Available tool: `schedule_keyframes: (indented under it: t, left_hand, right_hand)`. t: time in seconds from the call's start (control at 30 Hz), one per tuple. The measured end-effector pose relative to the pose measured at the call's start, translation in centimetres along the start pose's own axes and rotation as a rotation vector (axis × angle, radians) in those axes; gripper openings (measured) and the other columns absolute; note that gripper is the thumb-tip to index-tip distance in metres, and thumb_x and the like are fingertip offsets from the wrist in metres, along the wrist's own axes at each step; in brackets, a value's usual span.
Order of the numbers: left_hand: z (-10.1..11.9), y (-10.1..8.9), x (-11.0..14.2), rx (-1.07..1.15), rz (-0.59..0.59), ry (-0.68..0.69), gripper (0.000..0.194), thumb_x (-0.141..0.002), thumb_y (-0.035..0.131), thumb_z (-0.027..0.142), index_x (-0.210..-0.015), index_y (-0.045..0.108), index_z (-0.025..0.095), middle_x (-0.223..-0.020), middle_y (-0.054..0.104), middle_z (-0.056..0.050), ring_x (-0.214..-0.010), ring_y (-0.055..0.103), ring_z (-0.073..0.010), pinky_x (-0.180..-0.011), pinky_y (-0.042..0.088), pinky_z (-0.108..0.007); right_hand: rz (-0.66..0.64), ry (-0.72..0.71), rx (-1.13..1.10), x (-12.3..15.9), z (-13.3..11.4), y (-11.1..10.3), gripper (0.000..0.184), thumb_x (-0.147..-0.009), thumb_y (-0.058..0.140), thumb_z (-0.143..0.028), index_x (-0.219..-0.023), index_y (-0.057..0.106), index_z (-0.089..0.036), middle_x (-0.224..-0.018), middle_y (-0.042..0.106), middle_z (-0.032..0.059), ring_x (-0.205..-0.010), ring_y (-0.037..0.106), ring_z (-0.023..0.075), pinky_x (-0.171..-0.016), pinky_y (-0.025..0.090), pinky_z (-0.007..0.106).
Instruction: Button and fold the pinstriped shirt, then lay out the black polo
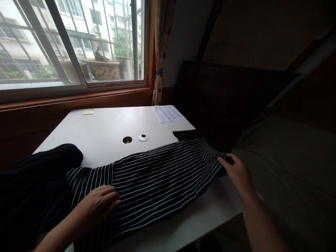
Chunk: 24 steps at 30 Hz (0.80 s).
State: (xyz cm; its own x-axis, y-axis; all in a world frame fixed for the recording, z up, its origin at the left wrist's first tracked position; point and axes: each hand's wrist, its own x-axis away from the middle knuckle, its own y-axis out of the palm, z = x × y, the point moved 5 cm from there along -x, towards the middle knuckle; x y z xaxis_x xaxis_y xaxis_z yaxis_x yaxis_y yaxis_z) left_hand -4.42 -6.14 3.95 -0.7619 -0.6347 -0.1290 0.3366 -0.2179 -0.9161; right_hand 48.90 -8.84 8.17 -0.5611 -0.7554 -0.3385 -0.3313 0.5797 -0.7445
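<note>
A black garment with thin white stripes (157,178) lies spread across the near part of a white table (105,126). My left hand (98,204) rests flat on its left portion, fingers stretched out and close together. My right hand (236,171) is at the garment's right end near the table's edge, fingers curled onto the fabric there; whether it pinches the cloth is hard to make out. A plain black piece of clothing (34,189) is heaped at the left, touching the striped one.
The table has a round cable hole (127,140) with its loose cap (143,137) beside it. A printed sheet (168,113) lies at the far right corner and a yellow note (88,112) at the far left. A window (70,42) is behind; a bed (288,168) stands right.
</note>
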Motion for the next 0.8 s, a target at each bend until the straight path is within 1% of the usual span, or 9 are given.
schedule_keyframes:
  t: [0.07, 0.2, 0.3, 0.37, 0.43, 0.5, 0.6, 0.7, 0.8]
  left_hand:
    - [-1.2, 0.1, 0.2, 0.002, 0.064, -0.03, 0.025, -0.102, 0.047, 0.033, -0.096, 0.069, 0.024, -0.089, 0.067, -0.002, -0.079, 0.064, -0.0156, -0.072, 0.053, -0.027]
    - [-2.9, 0.3, 0.6, 0.031, 0.157, -0.103, 0.029, -0.101, 0.046, 0.037, -0.093, 0.07, 0.023, -0.088, 0.068, -0.003, -0.078, 0.065, -0.0155, -0.071, 0.054, -0.025]
    - [-4.0, 0.0, 1.3, 0.095, 0.206, -0.186, 0.03, -0.101, 0.046, 0.04, -0.096, 0.069, 0.022, -0.092, 0.068, -0.004, -0.081, 0.066, -0.0162, -0.073, 0.056, -0.025]
    - [-4.6, -0.3, 1.7, 0.138, 0.239, -0.231, 0.031, -0.101, 0.046, 0.041, -0.098, 0.069, 0.021, -0.094, 0.069, -0.005, -0.083, 0.067, -0.017, -0.075, 0.057, -0.026]
    - [-5.0, -0.6, 2.0, 0.165, 0.272, -0.263, 0.031, -0.101, 0.046, 0.042, -0.1, 0.069, 0.021, -0.096, 0.07, -0.005, -0.085, 0.067, -0.018, -0.077, 0.057, -0.029]
    - [-5.0, -0.9, 2.0, 0.174, 0.299, -0.292, 0.031, -0.101, 0.046, 0.043, -0.103, 0.068, 0.021, -0.098, 0.069, -0.005, -0.087, 0.068, -0.0186, -0.08, 0.058, -0.03]
    - [-4.6, -1.2, 1.9, 0.167, 0.319, -0.323, 0.029, -0.1, 0.047, 0.043, -0.109, 0.066, 0.022, -0.103, 0.068, -0.006, -0.091, 0.068, -0.0191, -0.08, 0.059, -0.031]
    - [-3.9, -1.3, 1.6, 0.126, 0.335, -0.311, 0.029, -0.099, 0.048, 0.043, -0.117, 0.063, 0.025, -0.108, 0.066, -0.006, -0.09, 0.068, -0.0194, -0.078, 0.06, -0.032]
    - [-3.2, -1.0, 1.3, 0.053, 0.345, -0.274, 0.032, -0.098, 0.051, 0.042, -0.126, 0.059, 0.028, -0.117, 0.062, -0.007, -0.097, 0.066, -0.0216, -0.08, 0.06, -0.035]
  right_hand:
    - [0.043, -0.143, -0.026, 0.2, -5.1, 0.8, 0.025, -0.086, 0.055, -0.043, -0.096, 0.062, -0.021, -0.105, 0.068, 0.0158, -0.102, 0.062, 0.0336, -0.092, 0.048, 0.048]
    - [-0.154, -0.502, -0.102, 4.2, -16.2, 5.6, 0.012, -0.087, 0.06, -0.021, -0.097, 0.062, -0.027, -0.104, 0.067, 0.0044, -0.106, 0.06, 0.0251, -0.1, 0.047, 0.039]
    - [-0.494, -0.997, -0.105, 11.9, -23.6, 10.1, 0.025, -0.088, 0.049, -0.004, -0.098, 0.06, -0.025, -0.105, 0.065, 0.0037, -0.103, 0.057, 0.0216, -0.096, 0.048, 0.035]
    - [-0.636, -1.309, -0.063, 17.5, -26.2, 12.1, 0.017, -0.092, 0.048, -0.008, -0.093, 0.06, -0.021, -0.095, 0.065, 0.0047, -0.089, 0.056, 0.0209, -0.086, 0.051, 0.034]
    - [-0.737, -1.489, -0.074, 21.7, -27.1, 13.2, 0.011, -0.096, 0.051, -0.015, -0.093, 0.061, -0.018, -0.091, 0.065, 0.0047, -0.083, 0.056, 0.0198, -0.078, 0.05, 0.031]
    - [-0.782, -1.512, -0.13, 23.5, -26.9, 13.4, 0.012, -0.097, 0.053, -0.021, -0.104, 0.062, -0.018, -0.099, 0.068, 0.005, -0.086, 0.057, 0.0191, -0.078, 0.05, 0.031]
    - [-0.852, -1.429, -0.29, 23.0, -25.9, 12.3, 0.025, -0.098, 0.055, -0.033, -0.118, 0.061, -0.019, -0.116, 0.067, 0.0069, -0.098, 0.06, 0.0188, -0.087, 0.05, 0.033]
    - [-0.911, -1.206, -0.432, 19.9, -24.4, 10.6, 0.028, -0.097, 0.058, -0.034, -0.12, 0.063, -0.019, -0.118, 0.067, 0.0086, -0.104, 0.061, 0.0188, -0.091, 0.05, 0.033]
    - [-0.848, -0.918, -0.425, 16.0, -21.9, 9.6, 0.016, -0.096, 0.058, -0.026, -0.109, 0.066, -0.021, -0.108, 0.067, 0.0063, -0.1, 0.063, 0.0185, -0.088, 0.051, 0.032]
